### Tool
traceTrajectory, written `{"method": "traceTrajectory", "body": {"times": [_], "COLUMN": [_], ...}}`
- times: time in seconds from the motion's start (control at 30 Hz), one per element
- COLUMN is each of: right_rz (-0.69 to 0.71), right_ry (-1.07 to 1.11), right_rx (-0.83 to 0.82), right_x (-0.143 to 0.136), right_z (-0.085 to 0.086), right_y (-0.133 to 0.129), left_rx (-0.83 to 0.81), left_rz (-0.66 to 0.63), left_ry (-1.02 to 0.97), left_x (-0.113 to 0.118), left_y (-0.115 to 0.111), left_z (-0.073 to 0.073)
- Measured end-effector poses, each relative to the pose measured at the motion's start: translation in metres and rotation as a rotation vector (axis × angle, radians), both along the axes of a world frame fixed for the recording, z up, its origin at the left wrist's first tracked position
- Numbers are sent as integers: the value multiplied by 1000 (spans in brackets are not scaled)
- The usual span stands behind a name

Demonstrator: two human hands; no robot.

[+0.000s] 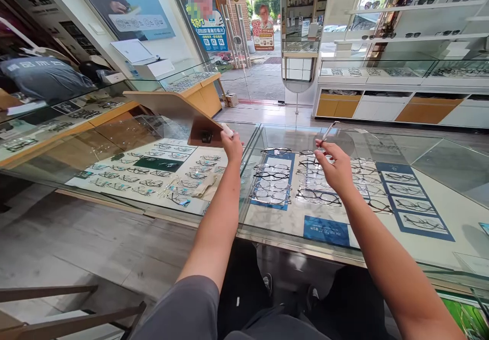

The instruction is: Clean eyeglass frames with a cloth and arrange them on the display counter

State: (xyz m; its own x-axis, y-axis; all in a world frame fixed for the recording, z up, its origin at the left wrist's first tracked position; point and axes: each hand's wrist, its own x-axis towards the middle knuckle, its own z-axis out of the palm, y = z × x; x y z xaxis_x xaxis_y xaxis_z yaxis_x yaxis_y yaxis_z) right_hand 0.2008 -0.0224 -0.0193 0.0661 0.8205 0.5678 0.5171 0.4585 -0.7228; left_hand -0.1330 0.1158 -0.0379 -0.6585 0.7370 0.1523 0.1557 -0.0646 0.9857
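My left hand point(232, 144) is closed on a small white object point(227, 130) whose kind I cannot make out. Right beside it is the edge of a tilted brown panel point(168, 107) with a black fitting point(206, 136); whether my fingers touch the panel is unclear. My right hand point(336, 164) pinches a slim, stick-like thing point(327, 132) that points up and away. Both hands are above a glass display counter point(282, 223). Beneath my right hand, inside the case, lie rows of eyeglasses point(318, 197). More eyeglasses point(151, 182) lie in the left section.
A blue card point(326, 230) lies inside the case near its front. Shelves of sunglasses point(416, 1) and further counters point(378, 73) stand across the room. At the left, a person in a dark shirt point(46, 78) leans over. A wooden chair or stool frame point(76, 324) is at lower left.
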Motion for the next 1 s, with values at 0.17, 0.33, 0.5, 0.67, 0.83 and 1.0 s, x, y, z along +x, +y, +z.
{"method": "traceTrajectory", "body": {"times": [0.17, 0.33, 0.5, 0.67, 0.83, 1.0], "right_rz": [86, 288, 366, 474, 581, 603], "right_ry": [-20, -7, 46, 100, 144, 150], "right_rx": [-19, -91, -186, -265, -314, -310], "right_x": [-2, -6, -9, -14, -18, -19], "right_z": [3, 9, 15, 18, 18, 18], "right_y": [-2, -9, -14, -19, -22, -23], "left_rx": [180, -31, -87, -40, -37, -52], "left_rz": [-800, -1270, -1264, -1183, -1137, -1159], "left_ry": [-446, -552, -409, -156, -16, 15], "left_x": [44, 73, 88, 100, 102, 102], "left_y": [-36, -79, -87, -85, -86, -83], "left_z": [37, 64, 63, 48, 41, 37]}}
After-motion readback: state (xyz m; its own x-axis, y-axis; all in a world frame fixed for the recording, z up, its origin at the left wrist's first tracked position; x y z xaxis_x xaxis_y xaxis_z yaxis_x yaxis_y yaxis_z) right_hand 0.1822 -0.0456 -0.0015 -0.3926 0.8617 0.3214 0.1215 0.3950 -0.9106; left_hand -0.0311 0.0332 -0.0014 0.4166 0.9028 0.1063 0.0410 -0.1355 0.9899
